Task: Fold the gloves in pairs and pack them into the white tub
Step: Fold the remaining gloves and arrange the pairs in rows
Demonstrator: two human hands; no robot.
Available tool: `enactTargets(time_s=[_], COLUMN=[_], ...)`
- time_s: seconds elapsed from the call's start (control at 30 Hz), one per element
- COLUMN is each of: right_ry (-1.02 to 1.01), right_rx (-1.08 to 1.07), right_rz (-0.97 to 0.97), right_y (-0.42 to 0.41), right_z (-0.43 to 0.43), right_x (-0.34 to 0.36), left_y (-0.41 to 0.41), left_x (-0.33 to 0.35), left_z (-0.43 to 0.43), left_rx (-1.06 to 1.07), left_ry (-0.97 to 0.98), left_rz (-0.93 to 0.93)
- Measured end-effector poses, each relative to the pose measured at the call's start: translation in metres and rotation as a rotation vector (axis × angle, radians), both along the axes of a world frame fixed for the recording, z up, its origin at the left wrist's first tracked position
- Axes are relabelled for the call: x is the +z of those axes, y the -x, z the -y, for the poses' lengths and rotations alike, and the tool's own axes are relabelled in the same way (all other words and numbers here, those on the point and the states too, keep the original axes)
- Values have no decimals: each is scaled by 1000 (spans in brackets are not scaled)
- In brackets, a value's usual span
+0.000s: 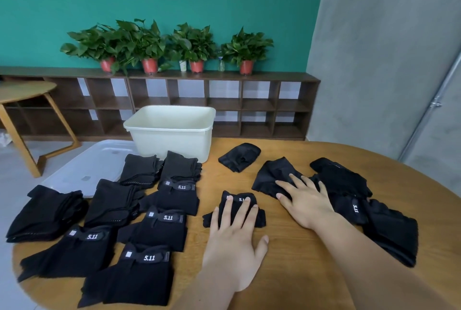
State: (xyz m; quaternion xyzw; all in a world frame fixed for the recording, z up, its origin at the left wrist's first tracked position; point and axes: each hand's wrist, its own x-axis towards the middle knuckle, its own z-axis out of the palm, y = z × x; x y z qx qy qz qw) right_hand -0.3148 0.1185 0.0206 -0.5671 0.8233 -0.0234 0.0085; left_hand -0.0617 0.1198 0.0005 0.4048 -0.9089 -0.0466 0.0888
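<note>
our left hand [234,231] flat on folded glove [211,218], right hand [308,201] flat on second glove [269,175], neither gripping. soft, limp, light: we'd pinch stacked edges under fingertips.

Left hand [234,232] flat on folded glove [211,218]; right hand [306,201] presses second glove [269,175].

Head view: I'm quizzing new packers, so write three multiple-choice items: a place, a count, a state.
1. Where does the white tub stand? A the floor; B the table's far side; C a chair.
2. How many red pots are on the shelf? A four; B two; C six.
3. The left hand is: A fisted; B gripping the tub; C flat on a folded glove.
Answers: B, it rests on the wood top; A, four show in a row; C, straight fingers lie on it.
</note>
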Motion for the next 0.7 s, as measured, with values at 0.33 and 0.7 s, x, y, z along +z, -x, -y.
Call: enactTargets(time_s=[0.33, 0.7], right_ry=[107, -64], right_rx=[287, 333], right_rz=[-101, 1], right_y=[-31, -46], right_z=[57, 110], right_x=[31, 29], left_y=[2, 8], left_x=[-4, -20], left_z=[2, 9], left_rx=[14, 36], left_ry=[43, 76], left_rz=[-96, -53])
